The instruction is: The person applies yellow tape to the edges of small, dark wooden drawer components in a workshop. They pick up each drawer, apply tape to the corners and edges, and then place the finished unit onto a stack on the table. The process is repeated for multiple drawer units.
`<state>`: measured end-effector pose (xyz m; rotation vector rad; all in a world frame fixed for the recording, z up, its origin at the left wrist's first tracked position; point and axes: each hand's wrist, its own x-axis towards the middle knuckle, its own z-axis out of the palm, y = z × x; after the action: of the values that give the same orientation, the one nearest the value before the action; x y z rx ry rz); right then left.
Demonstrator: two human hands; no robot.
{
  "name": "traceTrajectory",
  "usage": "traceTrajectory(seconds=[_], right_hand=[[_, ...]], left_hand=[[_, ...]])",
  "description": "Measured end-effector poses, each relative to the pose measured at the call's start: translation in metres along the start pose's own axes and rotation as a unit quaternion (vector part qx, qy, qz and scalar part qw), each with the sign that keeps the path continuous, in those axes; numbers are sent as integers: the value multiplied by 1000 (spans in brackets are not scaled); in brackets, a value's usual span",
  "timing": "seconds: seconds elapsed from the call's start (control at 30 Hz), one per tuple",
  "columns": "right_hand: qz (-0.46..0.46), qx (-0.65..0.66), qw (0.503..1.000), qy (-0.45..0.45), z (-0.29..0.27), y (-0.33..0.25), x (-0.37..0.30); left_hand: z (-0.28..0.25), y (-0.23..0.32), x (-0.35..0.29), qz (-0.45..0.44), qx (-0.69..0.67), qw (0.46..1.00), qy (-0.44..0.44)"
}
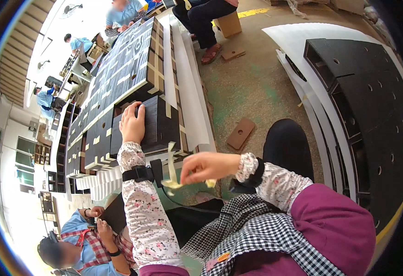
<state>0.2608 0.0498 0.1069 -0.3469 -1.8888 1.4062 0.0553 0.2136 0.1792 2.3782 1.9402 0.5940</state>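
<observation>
My left hand (133, 125) lies on top of a dark, wood-grained box (157, 124) at the near end of a long stack of similar boxes. Its fingers reach toward the box's far edge, slightly apart. To the right and nearer me, my right hand (208, 167) is closed in a pinch beside a pale yellow strip of masking tape (171, 163). The strip hangs curled and twisted at the fingertips, apart from the box. More tape pieces (168, 109) cross the box edges. A dark strap with a small device (139, 174) circles my left wrist.
Taped boxes (123, 76) run away ahead on white foam sheeting (194, 119). At right, more dark boxes with round holes (362, 99) lie on foam. A brown board (241, 132) is on the floor. One person (91, 239) sits close at lower left; others work farther off.
</observation>
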Motion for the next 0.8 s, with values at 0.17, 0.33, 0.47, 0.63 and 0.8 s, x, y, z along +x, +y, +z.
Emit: traceTrajectory(seconds=[0.17,0.33,0.47,0.63,0.8], right_hand=[[37,179,961,206,-11,29,-11],[135,-26,946,293,-45,35,11],[157,-147,919,330,-55,37,36],[109,-217,887,393,-49,49,64],[96,-205,887,402,-57,60,76]], left_hand=[[3,2,3,5,3,1000,3],[2,-5,4,6,8,1000,8],[3,-2,3,17,-3,1000,12],[1,-1,0,6,-1,1000,15],[2,6,0,8,2,1000,8]])
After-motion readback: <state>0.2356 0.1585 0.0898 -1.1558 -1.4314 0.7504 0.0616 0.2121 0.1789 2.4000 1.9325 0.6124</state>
